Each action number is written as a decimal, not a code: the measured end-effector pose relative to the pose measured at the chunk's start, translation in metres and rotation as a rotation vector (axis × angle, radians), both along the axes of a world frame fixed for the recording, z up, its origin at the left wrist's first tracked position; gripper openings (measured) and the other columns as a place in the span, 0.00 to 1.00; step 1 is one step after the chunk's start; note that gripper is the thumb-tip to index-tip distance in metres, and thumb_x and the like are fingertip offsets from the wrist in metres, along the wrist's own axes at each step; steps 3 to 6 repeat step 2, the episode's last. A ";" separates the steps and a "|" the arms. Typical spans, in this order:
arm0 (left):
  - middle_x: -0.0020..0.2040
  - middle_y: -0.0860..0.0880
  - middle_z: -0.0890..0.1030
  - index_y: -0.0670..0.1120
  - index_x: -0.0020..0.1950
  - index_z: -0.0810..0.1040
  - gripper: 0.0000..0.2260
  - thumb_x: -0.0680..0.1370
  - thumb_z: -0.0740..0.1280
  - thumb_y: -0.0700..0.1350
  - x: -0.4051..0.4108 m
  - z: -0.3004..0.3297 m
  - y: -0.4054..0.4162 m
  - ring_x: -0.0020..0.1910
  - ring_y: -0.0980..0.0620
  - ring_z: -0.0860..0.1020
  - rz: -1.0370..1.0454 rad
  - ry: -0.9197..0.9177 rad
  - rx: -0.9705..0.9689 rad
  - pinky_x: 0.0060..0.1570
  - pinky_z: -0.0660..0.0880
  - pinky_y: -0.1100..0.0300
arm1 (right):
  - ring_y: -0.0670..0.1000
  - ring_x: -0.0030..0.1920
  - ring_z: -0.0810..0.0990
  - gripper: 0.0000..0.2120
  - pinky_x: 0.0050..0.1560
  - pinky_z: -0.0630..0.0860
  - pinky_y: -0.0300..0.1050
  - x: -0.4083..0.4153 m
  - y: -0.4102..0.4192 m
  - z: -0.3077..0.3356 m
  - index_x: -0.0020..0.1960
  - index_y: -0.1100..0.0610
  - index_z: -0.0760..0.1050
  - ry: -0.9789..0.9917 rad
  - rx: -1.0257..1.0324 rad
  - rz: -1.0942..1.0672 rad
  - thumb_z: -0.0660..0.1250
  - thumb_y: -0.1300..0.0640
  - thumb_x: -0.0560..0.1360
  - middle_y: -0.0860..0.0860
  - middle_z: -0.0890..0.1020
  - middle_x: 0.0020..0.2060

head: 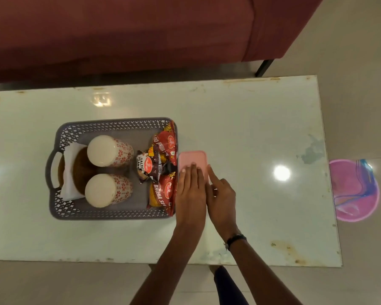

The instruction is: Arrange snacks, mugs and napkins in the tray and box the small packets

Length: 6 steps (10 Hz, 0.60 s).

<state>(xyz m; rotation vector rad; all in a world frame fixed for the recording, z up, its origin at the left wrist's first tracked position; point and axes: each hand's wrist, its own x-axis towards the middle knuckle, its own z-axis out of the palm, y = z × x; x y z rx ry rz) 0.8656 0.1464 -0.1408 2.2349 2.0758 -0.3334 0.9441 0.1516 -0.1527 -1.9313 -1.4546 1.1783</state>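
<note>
A grey lattice tray sits on the white table. Inside it stand two upside-down mugs with red flower prints, a white napkin with brown rounds on it at the left end, and red snack packets plus a dark peanut packet along the right side. Just right of the tray lies a small pink box with its lid on. My left hand rests flat on the lid. My right hand touches the box's right edge, index finger extended.
A maroon sofa runs along the far side of the table, one black leg showing. A pink round mat lies on the floor past the table's right end. The table's near edge is close to my body.
</note>
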 end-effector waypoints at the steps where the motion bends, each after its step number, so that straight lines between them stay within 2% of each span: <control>1: 0.64 0.43 0.78 0.41 0.64 0.75 0.30 0.63 0.77 0.46 -0.002 0.004 0.000 0.64 0.45 0.75 0.014 -0.013 -0.031 0.66 0.65 0.52 | 0.48 0.39 0.76 0.21 0.40 0.71 0.27 -0.001 0.006 0.009 0.72 0.49 0.64 -0.084 -0.035 0.061 0.60 0.58 0.79 0.53 0.78 0.42; 2: 0.64 0.44 0.78 0.43 0.63 0.76 0.29 0.62 0.77 0.42 -0.009 0.027 0.006 0.66 0.45 0.73 0.095 -0.151 0.021 0.65 0.67 0.48 | 0.53 0.46 0.81 0.21 0.47 0.78 0.44 -0.003 0.015 0.025 0.73 0.47 0.61 -0.343 -0.132 0.177 0.55 0.51 0.81 0.54 0.81 0.50; 6: 0.64 0.44 0.78 0.43 0.63 0.76 0.29 0.62 0.77 0.42 -0.009 0.027 0.006 0.66 0.45 0.73 0.095 -0.151 0.021 0.65 0.67 0.48 | 0.53 0.46 0.81 0.21 0.47 0.78 0.44 -0.003 0.015 0.025 0.73 0.47 0.61 -0.343 -0.132 0.177 0.55 0.51 0.81 0.54 0.81 0.50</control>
